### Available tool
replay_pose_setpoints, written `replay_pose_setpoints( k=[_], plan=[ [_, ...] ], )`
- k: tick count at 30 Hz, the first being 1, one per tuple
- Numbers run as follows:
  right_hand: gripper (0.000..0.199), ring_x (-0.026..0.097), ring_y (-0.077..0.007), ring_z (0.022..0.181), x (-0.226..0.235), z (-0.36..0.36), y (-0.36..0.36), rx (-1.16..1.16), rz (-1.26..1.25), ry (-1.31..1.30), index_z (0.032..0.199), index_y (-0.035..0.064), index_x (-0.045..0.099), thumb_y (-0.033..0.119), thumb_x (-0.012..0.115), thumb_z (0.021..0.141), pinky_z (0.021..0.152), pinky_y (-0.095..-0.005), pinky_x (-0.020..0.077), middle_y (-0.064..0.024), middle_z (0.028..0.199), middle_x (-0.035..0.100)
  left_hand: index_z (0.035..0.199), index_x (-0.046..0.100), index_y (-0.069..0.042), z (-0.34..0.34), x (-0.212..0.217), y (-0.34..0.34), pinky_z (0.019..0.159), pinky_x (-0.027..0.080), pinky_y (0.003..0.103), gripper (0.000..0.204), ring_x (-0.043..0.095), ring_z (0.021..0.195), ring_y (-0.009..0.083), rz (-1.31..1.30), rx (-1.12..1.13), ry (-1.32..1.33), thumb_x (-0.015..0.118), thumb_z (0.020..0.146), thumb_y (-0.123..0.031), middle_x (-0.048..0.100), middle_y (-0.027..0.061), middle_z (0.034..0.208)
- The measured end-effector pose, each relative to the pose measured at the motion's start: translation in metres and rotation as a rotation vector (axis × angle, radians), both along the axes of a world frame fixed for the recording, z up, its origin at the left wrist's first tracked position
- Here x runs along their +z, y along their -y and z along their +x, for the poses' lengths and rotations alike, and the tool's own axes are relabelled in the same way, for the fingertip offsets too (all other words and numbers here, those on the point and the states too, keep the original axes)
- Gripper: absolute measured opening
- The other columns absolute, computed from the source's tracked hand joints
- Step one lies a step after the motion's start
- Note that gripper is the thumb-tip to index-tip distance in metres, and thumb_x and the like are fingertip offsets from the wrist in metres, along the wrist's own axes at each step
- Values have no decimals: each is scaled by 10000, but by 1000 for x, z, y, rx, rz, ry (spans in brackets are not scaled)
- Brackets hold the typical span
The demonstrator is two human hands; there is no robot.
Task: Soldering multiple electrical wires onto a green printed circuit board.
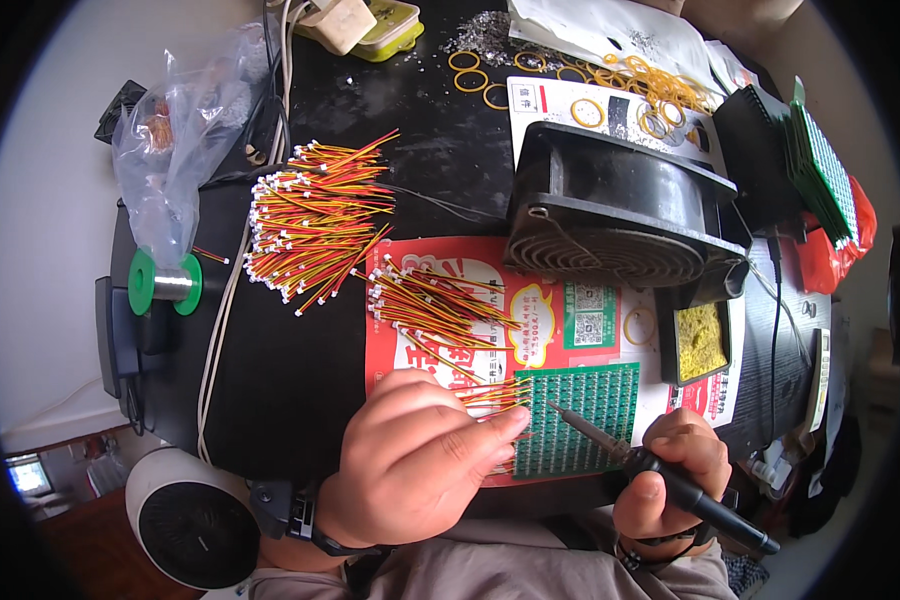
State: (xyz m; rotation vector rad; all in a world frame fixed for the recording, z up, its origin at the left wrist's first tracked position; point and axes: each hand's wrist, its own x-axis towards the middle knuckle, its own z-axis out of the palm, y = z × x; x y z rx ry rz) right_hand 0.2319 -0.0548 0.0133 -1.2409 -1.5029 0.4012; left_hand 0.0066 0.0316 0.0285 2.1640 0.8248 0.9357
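Note:
My right hand [675, 475] is wrapped around the black handle of a soldering iron [610, 440]. The iron's thin tip points left, over the left part of a green circuit board [590, 420] covered in rows of small parts. At that board's left edge, the thumb and fingers of my left hand [420, 450] are pinched together; what they grip is hidden. Short red and yellow wires [490, 397] run from beside these fingers to the board edge. Behind lies a loose bunch of red and yellow wires with white connectors [440, 305], on a red printed sheet [385, 345].
A larger wire pile [315, 225] lies back left, near a green solder spool [165, 283] and a clear plastic bag [185, 130]. A black fan [610, 210] stands behind the board. Right of it are a yellow sponge tray [702, 340] and stacked green boards [820, 165]. Rubber bands [660, 85] lie behind.

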Motion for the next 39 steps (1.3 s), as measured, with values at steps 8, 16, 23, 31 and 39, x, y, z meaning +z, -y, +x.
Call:
replay_pose_setpoints(
  k=[8,16,23,31,39],
  plan=[
    [314,497,-180,463,-2,-1,-1,2,30,-13,889,-32,525,165,745,782,424,-300,395,-80,581,517,851,722,-5,5,-11,-1,559,465,334,238,604,651,220,104,-80,-4,724,623,61,651,78,797],
    [324,489,-169,447,-1,-2,-3,18,18,-8,884,-30,531,170,761,775,403,-284,376,-76,571,522,867,720,13,6,-10,5,535,471,327,257,581,624,228,61,-25,-123,691,623,89,603,86,768],
    [325,497,-168,436,2,-2,-4,43,-24,22,879,-25,539,175,771,772,399,-282,380,-71,561,535,876,718,18,13,-19,7,544,481,336,268,580,637,241,126,9,-133,678,619,86,602,82,786],
    [328,508,-174,434,3,-2,-6,62,-40,65,875,-25,542,184,772,769,401,-288,394,-70,556,538,869,718,17,10,-17,9,557,499,341,240,592,647,248,109,-11,-169,685,638,69,605,86,784],
    [320,522,-180,436,7,-4,-9,79,-67,87,856,-19,548,185,775,760,405,-288,406,-70,554,544,850,709,21,11,-18,8,564,516,341,231,609,655,255,83,18,-150,694,627,76,613,93,783]
  ],
)
